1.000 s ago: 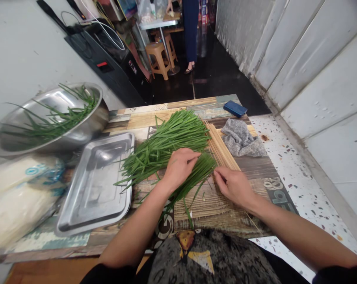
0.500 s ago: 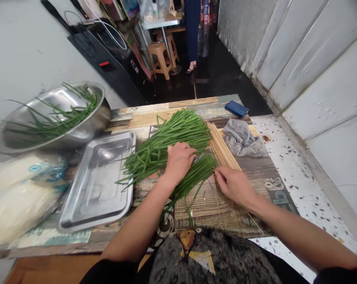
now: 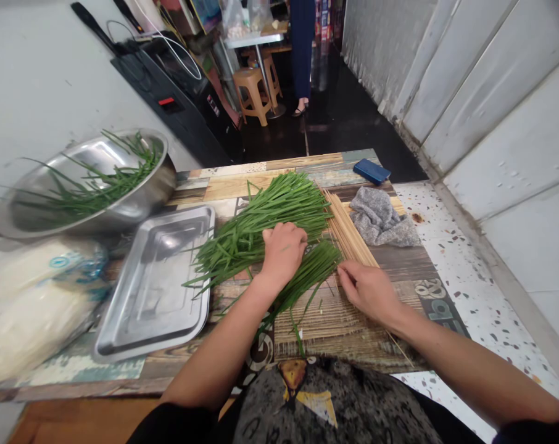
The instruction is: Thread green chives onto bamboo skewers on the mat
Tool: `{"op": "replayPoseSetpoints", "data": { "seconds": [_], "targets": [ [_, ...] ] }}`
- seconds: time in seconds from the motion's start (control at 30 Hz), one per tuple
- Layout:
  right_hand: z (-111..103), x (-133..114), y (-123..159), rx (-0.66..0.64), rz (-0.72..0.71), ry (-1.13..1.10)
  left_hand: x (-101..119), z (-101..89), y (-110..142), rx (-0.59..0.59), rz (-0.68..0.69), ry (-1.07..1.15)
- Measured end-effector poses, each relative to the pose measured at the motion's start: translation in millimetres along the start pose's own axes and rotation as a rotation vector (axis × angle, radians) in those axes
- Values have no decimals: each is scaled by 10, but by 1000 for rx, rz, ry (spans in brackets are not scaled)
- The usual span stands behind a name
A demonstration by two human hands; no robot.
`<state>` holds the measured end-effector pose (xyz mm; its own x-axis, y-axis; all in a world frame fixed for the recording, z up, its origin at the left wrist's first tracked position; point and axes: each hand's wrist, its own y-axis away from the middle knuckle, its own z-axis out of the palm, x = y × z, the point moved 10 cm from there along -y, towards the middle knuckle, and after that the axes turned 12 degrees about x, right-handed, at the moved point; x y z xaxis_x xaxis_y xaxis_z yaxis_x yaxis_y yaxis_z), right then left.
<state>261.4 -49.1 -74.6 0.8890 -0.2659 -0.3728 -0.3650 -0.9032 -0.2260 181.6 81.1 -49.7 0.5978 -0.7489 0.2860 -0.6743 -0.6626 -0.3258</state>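
Green garlic chives lie in a large pile (image 3: 279, 203) with a smaller bunch (image 3: 314, 271) in front of it. My left hand (image 3: 283, 250) rests where the two meet, fingers curled over and pressing on the smaller bunch; the fingertips are partly hidden. At that bunch's cut right end, my right hand (image 3: 367, 288) is closed in a pinch on a thin bamboo skewer (image 3: 402, 350), whose far part sticks out below the wrist. Just beyond my right hand lies a row of bamboo skewers (image 3: 348, 231).
On the left of the table are a metal tray (image 3: 154, 290), a steel bowl (image 3: 166, 179) with more chives, and a plastic bag (image 3: 34, 308). A grey cloth (image 3: 381, 219) and a blue box (image 3: 371, 171) lie at the right. A person (image 3: 302, 55) stands farther back.
The view has shifted very slightly. Both hands keep nearly the same places on the chives and skewer.
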Motion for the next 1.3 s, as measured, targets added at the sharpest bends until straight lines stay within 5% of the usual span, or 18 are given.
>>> {"op": "replayPoseSetpoints", "data": {
  "seconds": [0.2,1.3],
  "targets": [
    [-41,-20,-4,43,-21,-21,-62,-74,-26,74,-52,138],
    [-73,-41,-7,93,-41,-56,-113,-9,-23,13,-228,376]
  ]
}}
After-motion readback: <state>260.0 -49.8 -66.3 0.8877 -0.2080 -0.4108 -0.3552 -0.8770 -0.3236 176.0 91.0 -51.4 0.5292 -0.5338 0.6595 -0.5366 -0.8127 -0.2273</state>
